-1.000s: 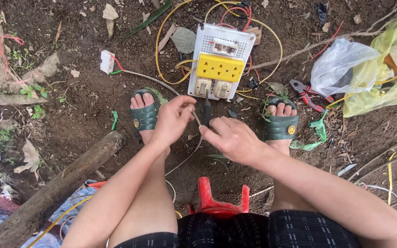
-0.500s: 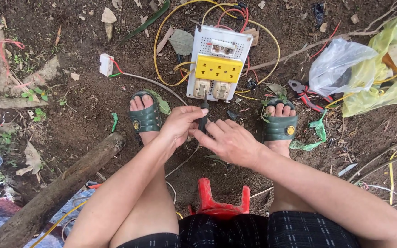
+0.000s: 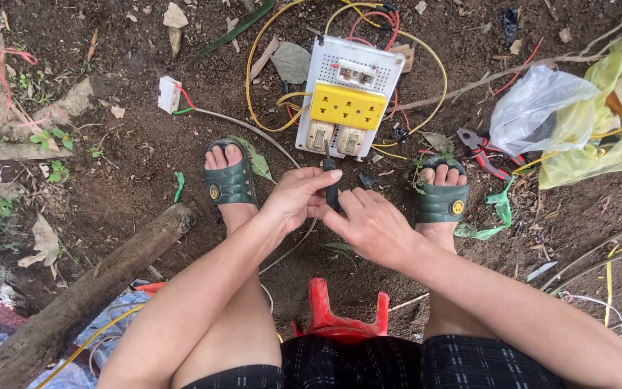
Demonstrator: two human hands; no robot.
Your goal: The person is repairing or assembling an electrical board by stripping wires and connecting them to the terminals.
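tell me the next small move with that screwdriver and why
Probably tip the screwdriver forward to the switches on the white board. Both hands, left hand and right hand, grip its dark handle, and its tip already points at the board's near edge.

Both hands now meet on the dark screwdriver (image 3: 331,189), its tip up by the white switch board (image 3: 350,101).
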